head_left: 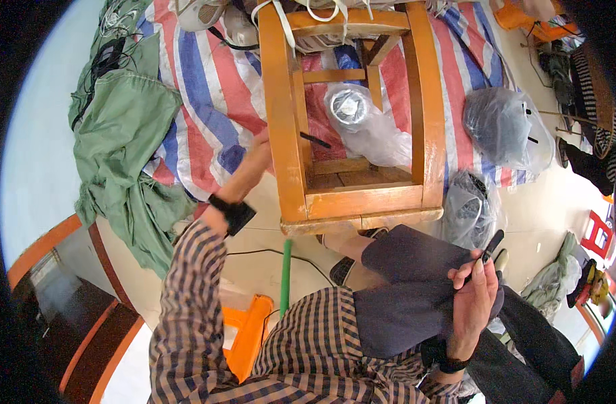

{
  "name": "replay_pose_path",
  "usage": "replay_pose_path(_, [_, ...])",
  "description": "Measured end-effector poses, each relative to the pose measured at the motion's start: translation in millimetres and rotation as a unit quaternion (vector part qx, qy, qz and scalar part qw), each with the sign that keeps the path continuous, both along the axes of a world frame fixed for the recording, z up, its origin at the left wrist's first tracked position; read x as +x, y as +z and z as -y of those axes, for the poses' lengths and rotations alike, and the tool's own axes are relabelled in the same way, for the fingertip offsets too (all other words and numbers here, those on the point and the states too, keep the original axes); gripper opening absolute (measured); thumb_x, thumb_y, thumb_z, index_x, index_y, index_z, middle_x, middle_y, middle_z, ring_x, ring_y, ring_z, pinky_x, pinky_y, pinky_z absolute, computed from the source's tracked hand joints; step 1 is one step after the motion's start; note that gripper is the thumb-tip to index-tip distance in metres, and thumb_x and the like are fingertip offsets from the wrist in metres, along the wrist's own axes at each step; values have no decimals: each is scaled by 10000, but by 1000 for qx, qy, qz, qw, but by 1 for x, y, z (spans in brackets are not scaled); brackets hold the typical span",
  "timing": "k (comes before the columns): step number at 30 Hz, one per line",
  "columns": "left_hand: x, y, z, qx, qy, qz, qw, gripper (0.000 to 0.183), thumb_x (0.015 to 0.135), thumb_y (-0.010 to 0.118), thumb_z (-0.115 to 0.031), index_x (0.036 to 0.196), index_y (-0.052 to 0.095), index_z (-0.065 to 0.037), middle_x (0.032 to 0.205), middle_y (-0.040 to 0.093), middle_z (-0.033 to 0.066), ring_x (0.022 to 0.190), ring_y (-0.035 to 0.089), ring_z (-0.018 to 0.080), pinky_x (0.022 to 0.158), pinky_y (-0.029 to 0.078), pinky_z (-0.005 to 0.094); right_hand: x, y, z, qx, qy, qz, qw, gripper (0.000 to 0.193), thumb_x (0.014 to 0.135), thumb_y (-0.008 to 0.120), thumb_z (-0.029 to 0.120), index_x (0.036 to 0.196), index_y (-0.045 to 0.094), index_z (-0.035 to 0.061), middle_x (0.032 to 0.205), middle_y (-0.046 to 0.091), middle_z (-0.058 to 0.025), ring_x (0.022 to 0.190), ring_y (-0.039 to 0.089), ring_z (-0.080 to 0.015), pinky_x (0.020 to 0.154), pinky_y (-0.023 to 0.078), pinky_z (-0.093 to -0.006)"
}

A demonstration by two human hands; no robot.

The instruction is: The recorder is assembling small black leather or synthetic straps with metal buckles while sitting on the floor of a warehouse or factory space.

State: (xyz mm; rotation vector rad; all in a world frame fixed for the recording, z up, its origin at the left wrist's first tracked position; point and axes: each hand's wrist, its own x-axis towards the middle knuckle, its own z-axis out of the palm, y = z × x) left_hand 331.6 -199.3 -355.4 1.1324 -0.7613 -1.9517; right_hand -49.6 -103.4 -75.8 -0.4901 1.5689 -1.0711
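A wooden stool [361, 202] lies tipped in front of me, its frame and legs pointing away. My left hand [259, 153] reaches to its left leg; the hand is smeared by motion and its fingers are hidden at the leg. A thin black strip [314, 139] shows just past that leg, inside the frame; I cannot tell if the hand holds it. My right hand [475, 289], closed over my right knee, pinches a slim black stick-like piece [493, 244] that points up. Seen through the frame is a clear plastic bag [382, 138] with a round silvery thing [349, 106].
A striped red, white and blue sheet [200, 81] covers the floor, with green cloth [123, 121] at left. Plastic-wrapped bundles [503, 128] lie right of the stool. A green rod [285, 276] and an orange frame [250, 337] are near my legs. Another person's legs [584, 158] show far right.
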Motion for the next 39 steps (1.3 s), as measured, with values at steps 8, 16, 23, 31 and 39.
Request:
replay_pose_path(8, [22,222,-89,-46,239,203,948,470,872,474,-159,1303,390,10,1296,445,106,1160,443,198,961,345,294,0,-3,-16,-54,44,54,996,221,918,458,100,1090,518,-24,739,584,-75,601,505,-126,691,462,-288])
replay_pose_path(16, [-88,297,-93,-71,181,-135,971,635,849,491,-242,1350,236,53,1415,275,120,1309,258,256,1077,202,416,-10,2,-42,-100,29,88,991,220,911,490,131,1074,533,-11,735,598,-82,613,512,-123,620,420,-241])
replay_pose_path(23, [-173,261,-76,44,182,-289,939,393,855,486,-155,1194,454,40,1379,342,108,1313,240,293,1079,179,462,-18,10,-66,-131,18,111,985,251,901,517,157,1081,534,-18,759,612,-91,602,532,-119,583,438,-228])
replay_pose_path(31, [-192,251,-80,92,165,-285,940,486,852,507,-167,1272,362,32,1305,406,125,1258,333,283,1046,278,436,-13,15,-76,-148,15,167,975,251,898,524,155,1073,536,-25,782,625,-85,611,550,-108,597,450,-221])
replay_pose_path(39, [-192,253,-78,69,147,-249,955,562,830,553,-204,1298,339,23,1281,416,161,1245,357,289,1049,285,422,-10,17,-73,-151,35,162,974,239,902,519,157,1061,538,-20,778,621,-81,624,553,-107,599,450,-215])
